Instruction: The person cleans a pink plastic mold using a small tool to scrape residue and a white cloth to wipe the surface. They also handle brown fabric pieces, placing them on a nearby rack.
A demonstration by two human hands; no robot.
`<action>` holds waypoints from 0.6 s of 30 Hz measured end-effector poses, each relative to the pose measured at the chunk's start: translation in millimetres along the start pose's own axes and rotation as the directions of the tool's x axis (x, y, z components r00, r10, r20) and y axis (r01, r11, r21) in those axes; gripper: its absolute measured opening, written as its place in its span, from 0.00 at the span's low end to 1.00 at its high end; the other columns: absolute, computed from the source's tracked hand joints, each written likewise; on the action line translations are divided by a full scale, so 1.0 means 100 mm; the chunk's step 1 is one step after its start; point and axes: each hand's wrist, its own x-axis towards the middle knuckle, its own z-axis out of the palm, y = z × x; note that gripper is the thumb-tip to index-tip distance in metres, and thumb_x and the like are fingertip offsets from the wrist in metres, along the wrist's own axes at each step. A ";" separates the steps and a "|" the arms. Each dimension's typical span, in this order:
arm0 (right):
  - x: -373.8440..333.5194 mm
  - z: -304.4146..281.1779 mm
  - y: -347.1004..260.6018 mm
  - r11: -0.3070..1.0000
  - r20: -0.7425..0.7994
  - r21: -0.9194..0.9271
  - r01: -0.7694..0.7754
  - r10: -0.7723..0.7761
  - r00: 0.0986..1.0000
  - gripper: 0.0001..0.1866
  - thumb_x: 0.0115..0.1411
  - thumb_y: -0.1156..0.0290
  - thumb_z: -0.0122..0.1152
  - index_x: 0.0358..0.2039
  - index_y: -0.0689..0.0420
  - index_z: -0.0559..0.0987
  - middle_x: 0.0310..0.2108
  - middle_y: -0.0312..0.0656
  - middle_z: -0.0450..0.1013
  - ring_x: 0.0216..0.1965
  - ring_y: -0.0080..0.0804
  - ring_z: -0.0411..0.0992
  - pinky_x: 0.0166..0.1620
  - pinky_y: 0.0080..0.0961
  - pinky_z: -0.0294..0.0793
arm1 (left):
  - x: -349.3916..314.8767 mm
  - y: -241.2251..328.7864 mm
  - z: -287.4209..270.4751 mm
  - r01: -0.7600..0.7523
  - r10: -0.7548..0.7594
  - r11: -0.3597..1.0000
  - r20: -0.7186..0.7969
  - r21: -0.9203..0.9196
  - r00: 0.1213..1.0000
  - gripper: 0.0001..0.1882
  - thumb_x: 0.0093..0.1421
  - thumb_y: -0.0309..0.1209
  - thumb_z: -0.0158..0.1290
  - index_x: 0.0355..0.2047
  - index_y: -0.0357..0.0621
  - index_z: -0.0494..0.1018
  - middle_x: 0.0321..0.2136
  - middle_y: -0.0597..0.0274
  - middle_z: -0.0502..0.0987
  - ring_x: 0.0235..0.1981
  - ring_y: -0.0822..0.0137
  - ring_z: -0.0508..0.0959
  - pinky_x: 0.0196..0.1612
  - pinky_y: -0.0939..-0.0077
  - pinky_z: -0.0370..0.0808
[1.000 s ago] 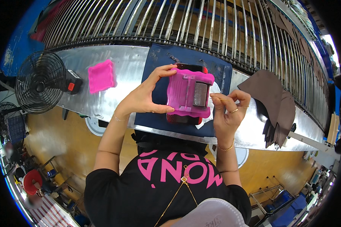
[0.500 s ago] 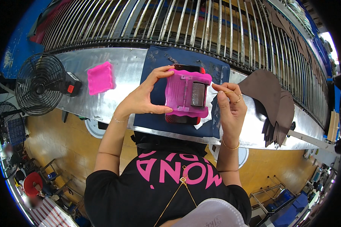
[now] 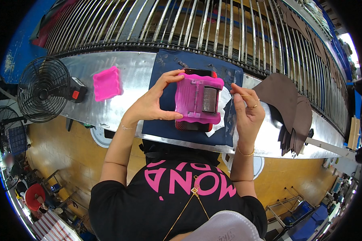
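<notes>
A bright pink wavy-edged tray (image 3: pixel 186 98) has a ridged floor and a dark roller (image 3: pixel 209 99) in its right half. My left hand (image 3: pixel 157 98) grips the tray's left side, thumb at the near edge and fingers at the far edge. Beneath the tray lies a black-and-red object (image 3: pixel 193 126), mostly hidden; its ends stick out at the far and near sides. Just right of the tray, my right hand (image 3: pixel 247 108) is pinched around a thin yellowish stick (image 3: pixel 242 95), apart from the tray. A white sheet (image 3: pixel 220 127) shows under the tray's right edge.
A dark blue mat (image 3: pixel 161 124) covers part of the metal table (image 3: pixel 134 66). A pink wavy-edged square piece (image 3: pixel 106 83) and a black fan (image 3: pixel 42 94) stand at left. Brown cut pieces (image 3: pixel 281 98) overlap at right. A rack of metal bars (image 3: pixel 169 24) runs along the back.
My right hand has shifted a little to the right, away from the tray, with the thin stick in it. The left hand and tray have hardly moved.
</notes>
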 end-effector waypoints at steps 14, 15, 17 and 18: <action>-0.16 -0.01 0.58 0.950 0.081 -0.305 -0.063 0.092 0.992 0.08 0.65 0.65 0.59 0.36 0.53 0.82 0.31 0.33 0.79 0.29 0.25 0.73 0.50 0.28 0.58 | -0.02 -0.01 0.00 0.008 -0.008 1.000 -0.007 0.004 1.000 0.52 0.41 0.40 0.73 0.65 0.51 0.57 0.68 0.50 0.53 0.70 0.54 0.54 0.71 0.60 0.48; -0.17 0.02 0.64 0.955 0.076 -0.285 -0.089 0.115 0.990 0.08 0.64 0.65 0.59 0.35 0.54 0.83 0.31 0.34 0.78 0.28 0.25 0.72 0.48 0.28 0.60 | -0.02 -0.01 0.00 0.013 -0.013 1.000 -0.008 0.002 1.000 0.52 0.41 0.40 0.73 0.65 0.51 0.57 0.68 0.50 0.53 0.70 0.54 0.54 0.71 0.59 0.48; -0.19 0.07 0.78 0.969 0.042 -0.179 -0.170 0.180 0.983 0.08 0.62 0.66 0.63 0.33 0.56 0.84 0.32 0.37 0.75 0.26 0.26 0.69 0.36 0.26 0.67 | -0.01 -0.04 0.01 0.007 -0.007 1.000 -0.005 0.001 1.000 0.53 0.41 0.40 0.73 0.65 0.52 0.57 0.68 0.50 0.53 0.70 0.54 0.53 0.71 0.59 0.48; -0.21 0.09 0.86 0.964 0.028 -0.184 -0.193 0.201 0.979 0.08 0.61 0.66 0.64 0.33 0.56 0.84 0.32 0.38 0.74 0.25 0.27 0.68 0.33 0.26 0.67 | -0.01 -0.04 0.01 0.006 -0.006 1.000 -0.006 0.001 1.000 0.53 0.41 0.40 0.73 0.65 0.52 0.57 0.68 0.50 0.53 0.70 0.53 0.53 0.72 0.59 0.48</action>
